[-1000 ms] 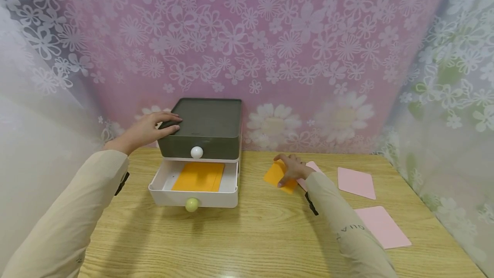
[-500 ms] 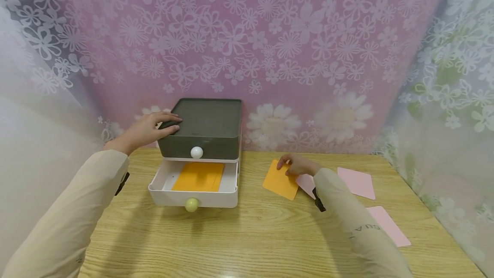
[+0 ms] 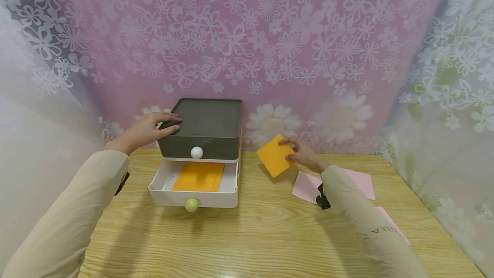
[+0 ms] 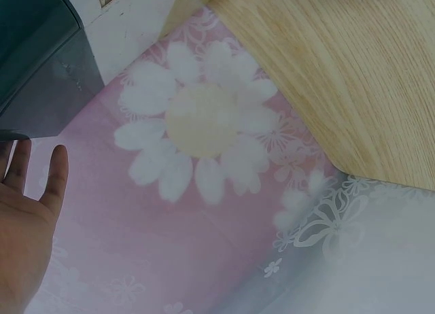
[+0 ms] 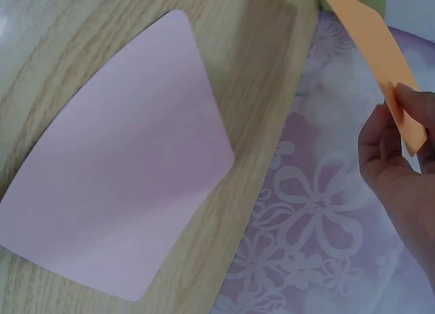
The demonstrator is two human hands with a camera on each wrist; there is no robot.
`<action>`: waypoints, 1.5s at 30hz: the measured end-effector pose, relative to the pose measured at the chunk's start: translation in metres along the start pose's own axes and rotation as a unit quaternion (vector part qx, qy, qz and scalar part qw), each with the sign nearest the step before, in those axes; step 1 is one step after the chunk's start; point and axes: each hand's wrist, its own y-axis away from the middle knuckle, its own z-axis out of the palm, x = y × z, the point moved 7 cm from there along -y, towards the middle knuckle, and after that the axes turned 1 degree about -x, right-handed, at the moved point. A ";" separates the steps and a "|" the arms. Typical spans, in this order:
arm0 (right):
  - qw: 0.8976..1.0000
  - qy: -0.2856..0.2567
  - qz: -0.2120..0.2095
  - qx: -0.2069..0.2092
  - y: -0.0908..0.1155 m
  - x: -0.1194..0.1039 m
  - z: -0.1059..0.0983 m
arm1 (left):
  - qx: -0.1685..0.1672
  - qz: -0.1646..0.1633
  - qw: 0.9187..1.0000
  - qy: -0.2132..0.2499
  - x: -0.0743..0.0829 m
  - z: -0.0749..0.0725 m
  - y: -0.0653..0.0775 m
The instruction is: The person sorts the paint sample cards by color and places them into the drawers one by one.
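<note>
My right hand (image 3: pixel 302 153) pinches an orange card (image 3: pixel 275 156) by its right side, tilted and raised over the back of the table. In the right wrist view, thumb and fingers grip one end of the same orange card (image 5: pixel 374 49). My left hand (image 3: pixel 148 128) rests with extended fingers on the left edge of a dark green-grey drawer box (image 3: pixel 210 117). Under that box a white drawer (image 3: pixel 193 198) with a yellow-green knob is pulled out. Inside it lie orange cards (image 3: pixel 198 177). In the left wrist view, the left hand's fingertips (image 4: pixel 58 164) are at the box's edge.
Pink cards lie to the right on the wooden table (image 3: pixel 251 243): one pink card (image 3: pixel 305 187) near the wrist, others partly under the right sleeve (image 3: pixel 359 218). A flowered pink curtain (image 3: pixel 247 55) hangs right behind the table. The upper drawer with a white knob (image 3: pixel 197 152) is closed.
My right hand has picked the orange card up off the table and raised it away toward the curtain, uncovering more of the nearest pink card. The left hand has stayed on the box.
</note>
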 end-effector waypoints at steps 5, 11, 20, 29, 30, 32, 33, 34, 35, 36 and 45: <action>0.999 -0.034 -0.009 -0.018 0.010 -0.014 0.000 | -0.004 0.003 1.000 -0.001 0.000 0.001 0.000; 0.994 -0.090 -0.011 -0.061 0.024 -0.024 0.006 | -0.002 0.001 1.000 0.002 -0.002 0.001 0.001; 0.973 -0.175 0.004 -0.150 0.054 -0.048 0.035 | -0.002 0.003 1.000 0.009 -0.002 0.001 0.000; 0.927 -0.250 -0.007 -0.279 0.073 -0.090 0.094 | 0.007 0.006 1.000 0.004 0.000 0.000 0.000; 0.923 -0.258 -0.009 -0.287 0.074 -0.094 0.100 | 0.005 0.007 1.000 0.004 0.000 0.000 0.000; 0.915 -0.272 -0.009 -0.296 0.074 -0.103 0.113 | 0.004 0.006 1.000 0.004 0.001 -0.001 0.001; 0.913 -0.279 -0.005 -0.298 0.074 -0.107 0.118 | 0.004 0.007 1.000 0.005 0.001 -0.001 0.001; 0.911 -0.285 0.000 -0.297 0.074 -0.110 0.124 | 0.004 0.007 1.000 0.005 0.002 -0.001 0.001; 0.911 -0.289 0.008 -0.293 0.073 -0.113 0.129 | 0.004 0.007 1.000 0.004 0.002 -0.001 0.001; 0.912 -0.294 0.020 -0.286 0.072 -0.116 0.133 | 0.004 0.008 1.000 0.004 0.003 -0.002 0.001; 0.908 -0.359 0.089 -0.198 0.053 -0.129 0.164 | 0.002 0.008 1.000 0.005 0.003 -0.001 0.001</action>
